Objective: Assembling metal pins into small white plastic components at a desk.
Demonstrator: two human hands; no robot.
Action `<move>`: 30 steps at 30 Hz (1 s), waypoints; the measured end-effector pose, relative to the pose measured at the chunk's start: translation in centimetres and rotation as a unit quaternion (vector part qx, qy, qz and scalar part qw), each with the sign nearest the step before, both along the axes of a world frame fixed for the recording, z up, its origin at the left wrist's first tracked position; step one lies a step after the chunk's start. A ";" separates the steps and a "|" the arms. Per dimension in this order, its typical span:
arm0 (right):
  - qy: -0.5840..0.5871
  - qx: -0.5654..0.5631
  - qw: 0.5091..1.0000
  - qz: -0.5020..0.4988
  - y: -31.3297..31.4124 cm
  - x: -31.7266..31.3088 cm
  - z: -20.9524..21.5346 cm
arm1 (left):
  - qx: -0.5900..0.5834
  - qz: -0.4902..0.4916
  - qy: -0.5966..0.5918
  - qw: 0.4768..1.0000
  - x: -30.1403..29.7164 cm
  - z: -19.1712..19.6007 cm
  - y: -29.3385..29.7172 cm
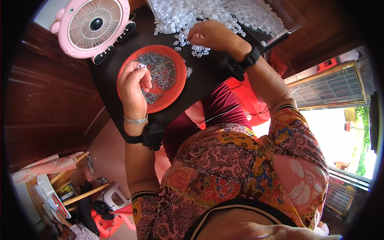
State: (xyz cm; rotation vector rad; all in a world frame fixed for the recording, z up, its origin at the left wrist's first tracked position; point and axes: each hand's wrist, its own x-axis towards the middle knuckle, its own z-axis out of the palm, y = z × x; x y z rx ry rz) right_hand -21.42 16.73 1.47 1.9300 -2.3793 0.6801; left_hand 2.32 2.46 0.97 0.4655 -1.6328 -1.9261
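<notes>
My left hand point(135, 86) is over the left part of a round red plate point(178, 90) and pinches a small white plastic piece with holes point(142, 66) between thumb and fingers. Many grey screws point(162, 68) lie loose in the plate. My right hand point(210, 35) is at the near edge of a heap of similar white plastic pieces point(176, 18), its fingers curled. Whether those fingers hold a piece is hidden. A few loose white pieces point(200, 51) lie on the dark table just below the right hand, and another point(189, 72) is beside the plate's right rim.
A pink fan point(96, 25) stands on the table at the far left. The heap sits partly in a clear tray point(294, 28) at the far right. Dark wooden panels point(52, 92) flank the table on the left. Below the table's near edge is a red stool point(250, 100).
</notes>
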 end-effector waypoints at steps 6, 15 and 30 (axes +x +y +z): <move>0.004 0.003 1.000 0.011 1.2 0.4 -1.0 | -0.001 0.002 0.000 1.000 0.1 -0.2 -0.2; -0.075 -0.039 0.986 0.145 -1.3 6.3 1.9 | 0.002 0.085 0.039 0.996 0.2 -0.3 -0.7; 0.023 -0.019 0.984 0.176 -5.0 8.5 -1.1 | 0.022 0.102 0.040 0.994 0.1 -0.1 -0.8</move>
